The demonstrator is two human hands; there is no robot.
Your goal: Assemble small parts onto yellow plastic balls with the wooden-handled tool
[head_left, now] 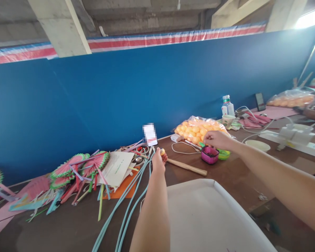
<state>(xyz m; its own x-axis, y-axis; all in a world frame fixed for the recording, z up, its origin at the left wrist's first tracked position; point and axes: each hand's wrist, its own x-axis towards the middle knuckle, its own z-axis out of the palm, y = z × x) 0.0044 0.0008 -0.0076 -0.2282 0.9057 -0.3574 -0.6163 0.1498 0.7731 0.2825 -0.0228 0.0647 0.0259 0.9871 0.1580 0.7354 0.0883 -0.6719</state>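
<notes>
Head view: bagged orange balls [194, 130] behind right hand [214, 139].

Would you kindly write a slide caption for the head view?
Left hand holding a small round item, right hand close to a purple container, near a bag of orange balls.

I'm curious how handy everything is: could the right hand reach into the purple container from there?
Probably yes: the right hand hovers close by the purple container, whose top looks open, and nothing seems to block the short way down.
</notes>
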